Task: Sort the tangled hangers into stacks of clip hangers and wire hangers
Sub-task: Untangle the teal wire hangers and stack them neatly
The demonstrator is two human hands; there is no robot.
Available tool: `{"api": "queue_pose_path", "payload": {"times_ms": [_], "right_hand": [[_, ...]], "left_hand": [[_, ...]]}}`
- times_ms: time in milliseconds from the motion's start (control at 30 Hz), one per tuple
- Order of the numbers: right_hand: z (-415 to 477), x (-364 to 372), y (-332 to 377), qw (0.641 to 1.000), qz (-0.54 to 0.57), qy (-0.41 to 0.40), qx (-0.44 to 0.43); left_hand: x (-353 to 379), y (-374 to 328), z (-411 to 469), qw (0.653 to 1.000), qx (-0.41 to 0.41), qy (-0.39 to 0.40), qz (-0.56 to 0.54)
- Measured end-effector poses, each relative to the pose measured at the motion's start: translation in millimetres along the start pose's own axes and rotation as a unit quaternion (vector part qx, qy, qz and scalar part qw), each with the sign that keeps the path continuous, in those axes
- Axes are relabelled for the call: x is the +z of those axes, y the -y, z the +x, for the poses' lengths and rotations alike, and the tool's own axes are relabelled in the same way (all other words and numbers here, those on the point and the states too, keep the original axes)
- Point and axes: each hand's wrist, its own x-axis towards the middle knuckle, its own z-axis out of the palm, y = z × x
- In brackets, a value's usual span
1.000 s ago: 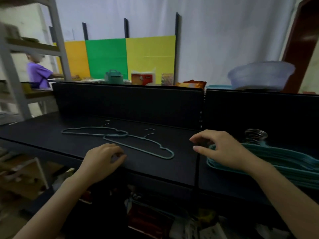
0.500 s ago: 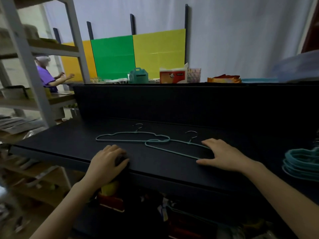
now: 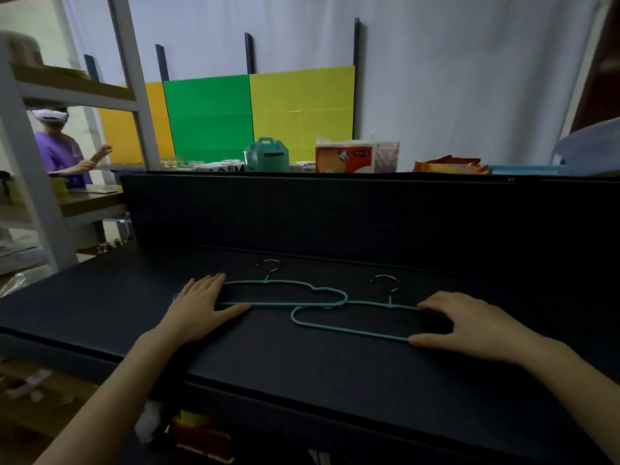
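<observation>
Two thin teal wire hangers with silver hooks lie flat on the black table top point(image 3: 302, 370), their ends overlapping in the middle; the left teal hanger point(image 3: 285, 293) has its outer end under the left hand point(image 3: 201, 308), which lies spread, palm down, fingers flat on the wire; the right teal hanger point(image 3: 352, 322) runs to the right hand point(image 3: 469, 325), open, thumb and fingers either side of its end; behind stand a black back panel point(image 3: 335, 213) and green and yellow boards point(image 3: 255, 112).

Two teal wire hangers point(image 3: 339, 305), flat on the black tabletop, inner ends overlapping, hooks pointing away.
</observation>
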Motion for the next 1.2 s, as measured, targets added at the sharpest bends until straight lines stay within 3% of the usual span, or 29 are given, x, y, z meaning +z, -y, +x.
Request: {"api": "queue_pose_path", "payload": {"times_ms": [100,333,800,1033,1200], "right_hand": [[0,1,-3,1.0,0.002,0.002,0.012],[-3,1,5,0.999,0.015,-0.018,0.035],[-46,-7,40,0.983,-0.069,-0.135,0.103],[-101,-40,19,0.961,-0.116,-0.234,0.095],[-146,-62,-25,0.938,-0.152,-0.277,0.14]], "left_hand": [[-4,4,10,0.998,0.019,0.03,-0.046],[-4,11,17,0.995,0.062,-0.074,-0.003],[-18,11,-35,0.965,0.096,-0.212,-0.119],[-45,-42,-66,0.941,0.195,-0.23,-0.156],[-55,-113,-81,0.922,0.262,-0.227,-0.173]]}}
